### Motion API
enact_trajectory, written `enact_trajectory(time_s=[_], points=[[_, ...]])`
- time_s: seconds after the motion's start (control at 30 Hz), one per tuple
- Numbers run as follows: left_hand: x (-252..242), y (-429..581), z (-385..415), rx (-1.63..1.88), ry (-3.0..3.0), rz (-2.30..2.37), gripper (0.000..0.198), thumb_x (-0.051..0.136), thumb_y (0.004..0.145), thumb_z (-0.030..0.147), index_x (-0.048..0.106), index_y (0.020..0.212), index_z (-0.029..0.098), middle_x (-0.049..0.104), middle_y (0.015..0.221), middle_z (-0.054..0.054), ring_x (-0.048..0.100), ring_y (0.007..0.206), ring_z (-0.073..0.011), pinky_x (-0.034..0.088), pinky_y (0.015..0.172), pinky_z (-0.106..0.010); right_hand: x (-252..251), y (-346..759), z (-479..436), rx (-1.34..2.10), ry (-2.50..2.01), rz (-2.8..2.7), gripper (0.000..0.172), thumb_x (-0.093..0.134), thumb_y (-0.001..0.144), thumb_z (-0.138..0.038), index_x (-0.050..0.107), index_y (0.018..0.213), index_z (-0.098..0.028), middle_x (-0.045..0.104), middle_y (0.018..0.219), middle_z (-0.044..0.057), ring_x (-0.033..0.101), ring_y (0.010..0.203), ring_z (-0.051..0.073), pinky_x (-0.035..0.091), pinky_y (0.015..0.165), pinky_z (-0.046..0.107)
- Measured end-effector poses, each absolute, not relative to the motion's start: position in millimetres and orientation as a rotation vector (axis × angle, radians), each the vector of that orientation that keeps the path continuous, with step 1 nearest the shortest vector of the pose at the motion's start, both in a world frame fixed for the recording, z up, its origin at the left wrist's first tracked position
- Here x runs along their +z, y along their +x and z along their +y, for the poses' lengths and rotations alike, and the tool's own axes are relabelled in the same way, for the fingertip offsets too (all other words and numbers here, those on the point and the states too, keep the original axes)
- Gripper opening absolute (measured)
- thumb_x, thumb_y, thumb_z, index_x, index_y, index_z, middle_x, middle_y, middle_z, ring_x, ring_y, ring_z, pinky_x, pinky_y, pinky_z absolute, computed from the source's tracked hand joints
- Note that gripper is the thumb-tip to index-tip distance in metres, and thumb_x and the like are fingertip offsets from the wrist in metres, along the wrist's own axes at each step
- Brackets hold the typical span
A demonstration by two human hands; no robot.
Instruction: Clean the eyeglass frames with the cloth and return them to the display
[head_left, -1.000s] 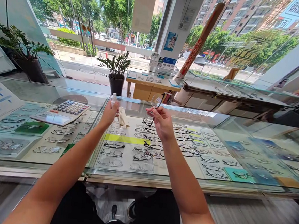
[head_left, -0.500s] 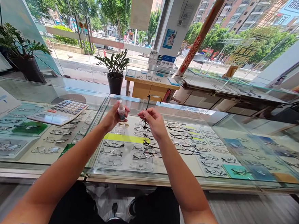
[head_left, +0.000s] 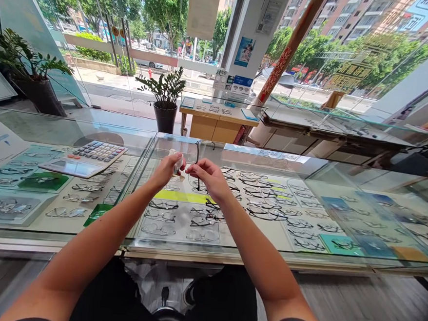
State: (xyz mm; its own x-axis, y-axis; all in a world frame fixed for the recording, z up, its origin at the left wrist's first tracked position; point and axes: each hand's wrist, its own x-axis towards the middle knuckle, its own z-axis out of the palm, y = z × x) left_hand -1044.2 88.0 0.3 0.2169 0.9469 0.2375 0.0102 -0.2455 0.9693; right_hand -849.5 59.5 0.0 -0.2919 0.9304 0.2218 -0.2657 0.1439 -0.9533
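Note:
My left hand (head_left: pixel 166 169) is closed round a small white spray bottle (head_left: pixel 178 161), held just above the glass counter (head_left: pixel 229 252). Right beside it, my right hand (head_left: pixel 208 174) pinches a pair of black-framed glasses (head_left: pixel 196 155) by the frame, lenses raised toward the bottle. The two hands nearly touch over the middle of the display case. A pale cloth seen earlier is hidden behind my hands.
Rows of spectacle frames (head_left: pixel 269 208) lie under the glass. A calculator (head_left: pixel 84 159) rests on the counter at the left. A potted plant (head_left: pixel 165 96) and a wooden table (head_left: pixel 217 119) stand beyond the counter by the shop window. Another plant (head_left: pixel 25 76) is at far left.
My right hand has brought the glasses left and lower toward the bottle. My left hand has tilted the spray bottle toward the lenses. The cloth is out of sight now.

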Motion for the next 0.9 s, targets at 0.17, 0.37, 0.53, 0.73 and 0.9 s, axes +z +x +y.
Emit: enact_trajectory(time_s=[0.17,0.37,0.53,0.73,0.9], points=[[1,-1045,87,1.152,1.634,0.97,0.06,0.05,0.09,0.076,0.06,0.071,0.02,0.057,0.073,-0.003,0.054,0.068,-0.0172,0.046,0.065,-0.031,6,-844,61,1.4,-0.703,-1.198,0.05,0.098,0.075,-0.062,0.067,0.087,-0.025,0.083,0.099,0.001,0.078,0.1,0.019,0.059,0.103,0.038],[-3,-1042,88,1.054,1.819,0.936,0.061,0.052,0.091,0.077,0.054,0.066,0.021,0.053,0.067,-0.002,0.049,0.064,-0.0173,0.043,0.063,-0.031,10,-844,63,1.422,-0.678,-1.144,0.052,0.1,0.071,-0.065,0.068,0.086,-0.026,0.082,0.094,-0.001,0.077,0.095,0.017,0.06,0.102,0.036],[-1,-1050,93,1.036,1.781,0.918,0.06,0.057,0.088,0.078,0.057,0.067,0.021,0.055,0.068,-0.003,0.051,0.063,-0.0178,0.046,0.063,-0.031,9,-844,64,1.423,-0.678,-1.126,0.053,0.1,0.07,-0.065,0.068,0.087,-0.026,0.082,0.098,-0.001,0.078,0.098,0.018,0.061,0.103,0.036],[-7,-1043,87,0.925,1.859,0.809,0.059,0.056,0.094,0.075,0.055,0.07,0.021,0.054,0.071,-0.002,0.049,0.069,-0.0184,0.042,0.067,-0.031,8,-844,64,1.423,-0.651,-1.161,0.052,0.099,0.073,-0.065,0.067,0.087,-0.026,0.082,0.093,-0.002,0.077,0.091,0.018,0.063,0.099,0.036],[-13,-1061,109,1.223,1.639,0.931,0.06,0.058,0.093,0.08,0.062,0.085,0.021,0.059,0.088,-0.004,0.056,0.081,-0.0204,0.052,0.081,-0.034,8,-843,66,1.426,-0.626,-1.125,0.052,0.1,0.072,-0.063,0.067,0.088,-0.027,0.083,0.097,-0.001,0.08,0.098,0.02,0.062,0.102,0.039]])
